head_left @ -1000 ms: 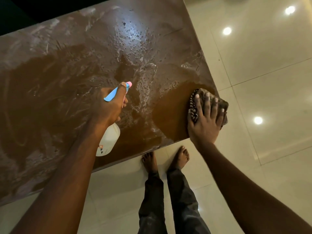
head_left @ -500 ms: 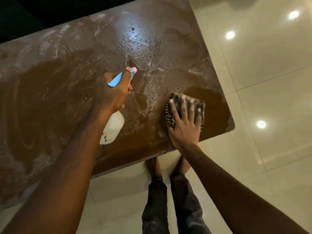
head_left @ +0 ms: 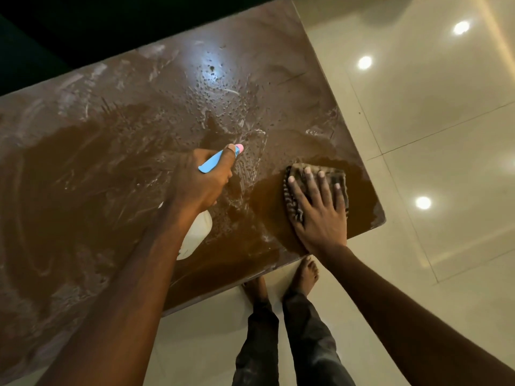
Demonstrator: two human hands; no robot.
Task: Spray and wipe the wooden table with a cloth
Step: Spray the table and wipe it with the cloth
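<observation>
The brown wooden table (head_left: 83,168) fills the left and middle of the head view, wet with droplets and soapy smears. My left hand (head_left: 202,182) grips a white spray bottle (head_left: 196,235) with a blue trigger and pink nozzle, held over the table's middle with the nozzle pointing away from me. My right hand (head_left: 317,215) lies flat, fingers spread, pressing a dark striped cloth (head_left: 295,207) onto the table near its right front corner. A darker, smear-free patch surrounds the cloth.
The table's right edge and front edge border a glossy cream tiled floor (head_left: 432,121) with ceiling-light reflections. My bare feet (head_left: 306,274) and dark trousers stand at the front edge. Darkness lies beyond the far edge.
My right hand slid the cloth from the right edge leftward, then back a little toward the right corner. My left hand and the spray bottle stayed over the table's middle.
</observation>
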